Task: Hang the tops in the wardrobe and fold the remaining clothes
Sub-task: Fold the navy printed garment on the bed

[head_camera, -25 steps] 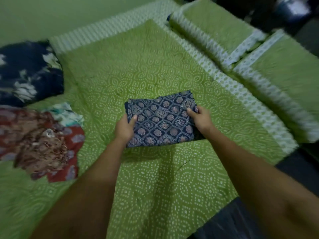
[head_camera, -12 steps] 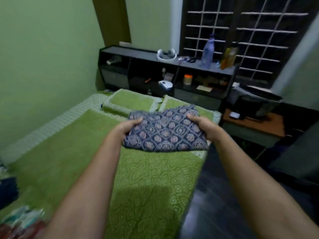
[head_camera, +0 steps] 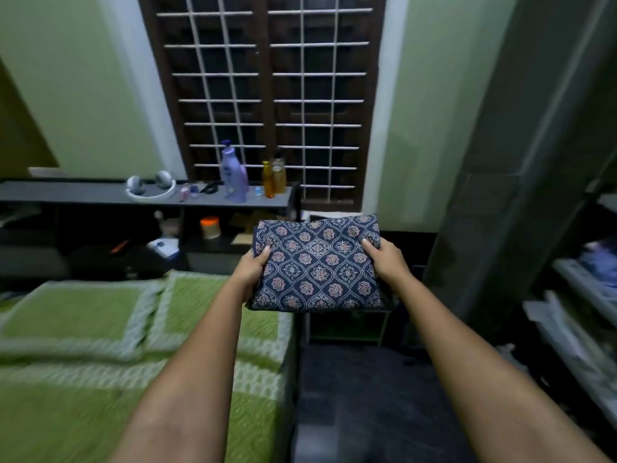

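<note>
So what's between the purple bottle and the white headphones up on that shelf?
In the head view, a few small items sit on the shelf top between the purple bottle and the white headphones: a pinkish one, a bluish one and something dark. They're too blurry to name.

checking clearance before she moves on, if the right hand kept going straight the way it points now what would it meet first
Probably the dark barred window or the wall below it. The right hand, gripping the folded navy patterned cloth, points forward and slightly left; nothing nearer shows, though depth is unclear.
</note>
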The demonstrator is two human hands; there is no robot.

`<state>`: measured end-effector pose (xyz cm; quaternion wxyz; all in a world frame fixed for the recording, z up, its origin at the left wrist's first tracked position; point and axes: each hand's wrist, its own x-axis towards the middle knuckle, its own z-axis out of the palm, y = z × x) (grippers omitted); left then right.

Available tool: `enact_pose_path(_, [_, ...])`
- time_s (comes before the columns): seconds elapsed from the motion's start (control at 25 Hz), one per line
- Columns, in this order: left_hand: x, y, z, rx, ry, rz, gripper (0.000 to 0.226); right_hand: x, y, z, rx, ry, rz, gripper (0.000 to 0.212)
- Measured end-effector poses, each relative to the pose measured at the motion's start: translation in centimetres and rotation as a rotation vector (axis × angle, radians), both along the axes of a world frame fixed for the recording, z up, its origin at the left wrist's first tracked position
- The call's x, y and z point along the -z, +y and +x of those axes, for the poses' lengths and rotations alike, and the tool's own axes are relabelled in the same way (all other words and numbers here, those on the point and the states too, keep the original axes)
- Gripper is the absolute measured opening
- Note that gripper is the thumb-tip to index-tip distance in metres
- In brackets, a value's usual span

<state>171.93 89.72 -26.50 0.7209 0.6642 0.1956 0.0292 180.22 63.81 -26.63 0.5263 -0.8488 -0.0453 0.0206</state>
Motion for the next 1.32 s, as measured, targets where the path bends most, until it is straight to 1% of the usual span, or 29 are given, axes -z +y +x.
enact_pose_path(0.16, [-1.3,-9.6,14.2,0.231,-0.022,-0.025,0.018,-0.2,-11.1,8.7,0.222,-0.004,0.108,0.021])
enact_pose_path(0.28, [-1.4,-17.8,24.4,0.445,-0.020,-0.013,0.023,0.7,-19.8,13.5,0.441,-0.017,0.175,0.019])
enact_pose_path(0.36, [-1.8,-23.9,30.0,0.599,-0.008,-0.007,0.020,0.1,-25.1,15.0,0.590,-0.022,0.255,0.016])
enact_pose_path(0.52, [-3.4,-37.4,36.7,0.953,0.024,0.016,0.020,-1.2,-35.4,14.1,0.906,-0.062,0.332,0.019])
enact_pose_path(0.68, [-4.5,-51.4,40.8,1.208,0.005,0.035,0.019,-1.2,-44.5,12.1,1.162,-0.100,0.314,0.019])
enact_pose_path(0.76, [-4.8,-57.5,42.2,1.310,-0.025,0.047,0.016,-1.0,-48.6,11.8,1.251,-0.123,0.304,0.019])
enact_pose_path(0.88, [-5.9,-65.7,45.2,1.399,-0.083,0.069,0.014,-1.9,-54.4,13.5,1.324,-0.170,0.298,0.024])
enact_pose_path(0.96, [-7.5,-70.4,47.6,1.396,-0.162,0.099,0.015,-2.8,-58.1,15.9,1.352,-0.200,0.304,0.025])
enact_pose_path(1.08, [-10.3,-76.7,51.8,1.352,-0.244,0.094,0.012,-4.8,-63.0,20.3,1.393,-0.240,0.272,0.029])
enact_pose_path(1.16, [-12.1,-80.4,54.4,1.383,-0.270,0.115,0.012,-6.7,-66.1,23.0,1.427,-0.263,0.226,0.038])
enact_pose_path(1.24, [-13.6,-84.7,56.6,1.429,-0.285,0.071,0.014,-8.9,-69.8,24.8,1.455,-0.272,0.152,0.047])
enact_pose_path(1.32, [-14.5,-89.7,58.2,1.459,-0.275,-0.017,0.016,-10.6,-74.3,25.7,1.507,-0.283,0.137,0.049])
